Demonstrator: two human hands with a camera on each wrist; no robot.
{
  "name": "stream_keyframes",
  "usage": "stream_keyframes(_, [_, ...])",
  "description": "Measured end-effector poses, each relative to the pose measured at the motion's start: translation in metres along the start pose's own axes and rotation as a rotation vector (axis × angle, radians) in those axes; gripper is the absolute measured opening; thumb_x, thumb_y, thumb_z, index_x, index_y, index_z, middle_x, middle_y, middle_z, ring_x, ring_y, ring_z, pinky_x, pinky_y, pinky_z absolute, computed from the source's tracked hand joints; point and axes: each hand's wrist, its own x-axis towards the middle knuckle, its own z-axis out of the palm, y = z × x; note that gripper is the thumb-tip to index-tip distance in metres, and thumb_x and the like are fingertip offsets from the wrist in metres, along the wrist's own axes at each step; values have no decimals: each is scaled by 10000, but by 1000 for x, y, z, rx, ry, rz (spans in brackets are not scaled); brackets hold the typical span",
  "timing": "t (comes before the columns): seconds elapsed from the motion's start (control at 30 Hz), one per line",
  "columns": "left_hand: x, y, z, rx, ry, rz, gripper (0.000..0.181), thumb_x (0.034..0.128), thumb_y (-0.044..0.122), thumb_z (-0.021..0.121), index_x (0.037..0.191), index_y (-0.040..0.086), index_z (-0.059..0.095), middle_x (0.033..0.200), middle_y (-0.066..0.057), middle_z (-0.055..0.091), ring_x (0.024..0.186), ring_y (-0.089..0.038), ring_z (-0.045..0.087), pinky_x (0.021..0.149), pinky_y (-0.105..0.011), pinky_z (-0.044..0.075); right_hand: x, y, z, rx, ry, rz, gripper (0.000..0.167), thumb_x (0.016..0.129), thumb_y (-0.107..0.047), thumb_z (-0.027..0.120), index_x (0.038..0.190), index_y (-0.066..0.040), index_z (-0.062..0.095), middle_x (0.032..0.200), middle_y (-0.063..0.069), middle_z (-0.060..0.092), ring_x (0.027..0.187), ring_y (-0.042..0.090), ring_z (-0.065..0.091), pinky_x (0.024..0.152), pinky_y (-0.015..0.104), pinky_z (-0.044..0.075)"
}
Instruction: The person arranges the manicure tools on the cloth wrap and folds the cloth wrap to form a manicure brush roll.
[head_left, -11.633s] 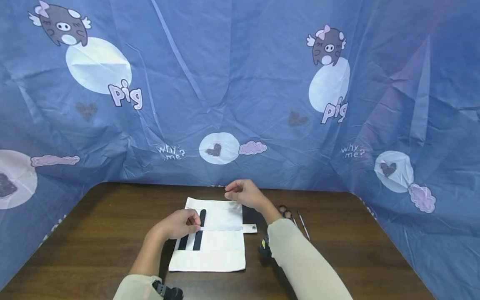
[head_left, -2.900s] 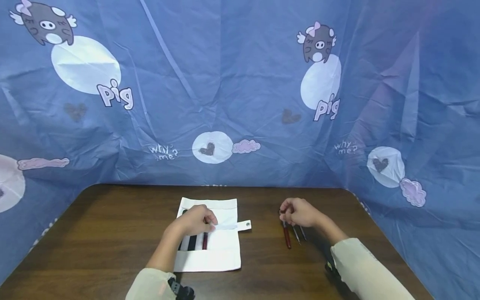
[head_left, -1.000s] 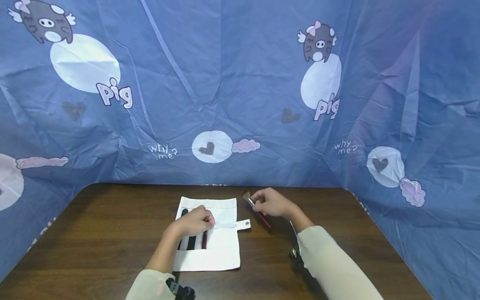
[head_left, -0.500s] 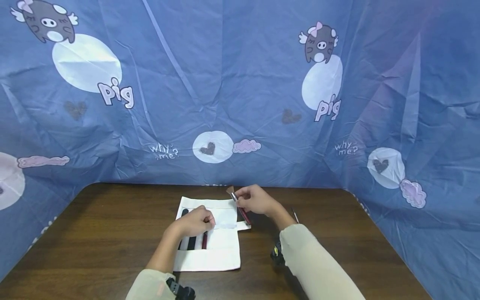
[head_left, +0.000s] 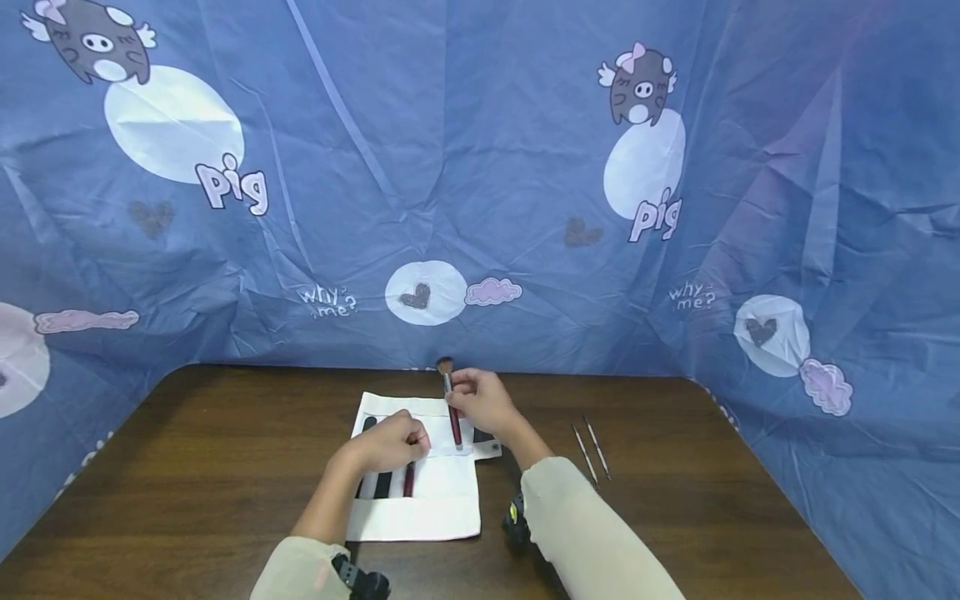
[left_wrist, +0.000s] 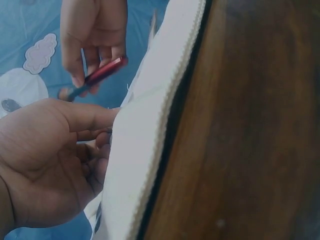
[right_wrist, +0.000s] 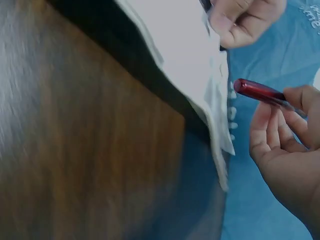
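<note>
A white fabric brush roll (head_left: 431,518) lies unfolded on the table, with black strips (head_left: 383,485) and a dark red handle (head_left: 408,481) in its left part. My left hand (head_left: 388,442) pinches the edge of the roll's middle band. Above the roll's right half, my right hand (head_left: 483,402) holds a makeup brush (head_left: 454,423) between thumb and fingers. Its brown bristles point up and away, and its red handle end points down toward the band. In the right wrist view, the red handle (right_wrist: 260,92) hangs clear of the cloth.
Two slim metal-coloured sticks (head_left: 584,454) lie side by side on the brown table (head_left: 697,492), right of my right forearm. A snap strap (head_left: 489,451) sticks out from the roll's right side. Behind the table hangs a blue printed cloth (head_left: 525,208).
My right hand has picked up the makeup brush from the right, carried it left over the roll and turned it more upright. The left hand has stayed at the band these last seconds.
</note>
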Motion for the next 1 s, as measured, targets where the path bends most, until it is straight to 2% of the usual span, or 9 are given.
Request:
stream_keyframes(0.2, [-1, 0, 0, 14, 7, -1, 141, 924, 15, 638, 811, 82, 689, 824, -2, 544, 788, -140, 467, 682, -300, 390, 0, 4, 15, -13, 76, -14, 339, 923, 26, 670, 1252, 84, 615, 954, 162, 723, 750, 130, 654, 691, 294, 581])
stream_keyframes(0.33, [-2, 1, 0, 16, 9, -11, 138, 924, 16, 634, 818, 89, 684, 876, -12, 535, 820, -145, 465, 720, -314, 393, 0, 7, 22, 48, 120, -16, 374, 912, 45, 673, 1273, 95, 589, 928, 159, 700, 741, 131, 647, 685, 300, 589])
stream_keyframes(0.5, [-3, 2, 0, 36, 13, 13, 141, 913, 10, 635, 806, 93, 676, 867, -9, 523, 825, -142, 460, 731, -310, 394, -1, 11, 29, 88, 142, 2, 426, 895, 55, 678, 1303, 81, 561, 886, 139, 687, 700, 120, 628, 654, 271, 567])
stream_keyframes(0.73, [-3, 2, 0, 42, 10, 19, 147, 917, -1, 645, 798, 81, 670, 838, -10, 521, 809, -143, 463, 724, -318, 397, -1, 16, 34, 90, 133, 72, 434, 894, 42, 685, 1309, 58, 560, 826, 76, 662, 651, 122, 604, 600, 246, 518])
stream_keyframes(1.0, [-2, 2, 0, 28, 1, -17, 164, 940, -6, 635, 808, 87, 659, 856, -19, 519, 817, -158, 471, 729, -333, 399, -6, 14, 32, 112, 23, 168, 553, 856, 82, 620, 1390, 50, 480, 794, 92, 652, 620, 145, 610, 584, 265, 528])
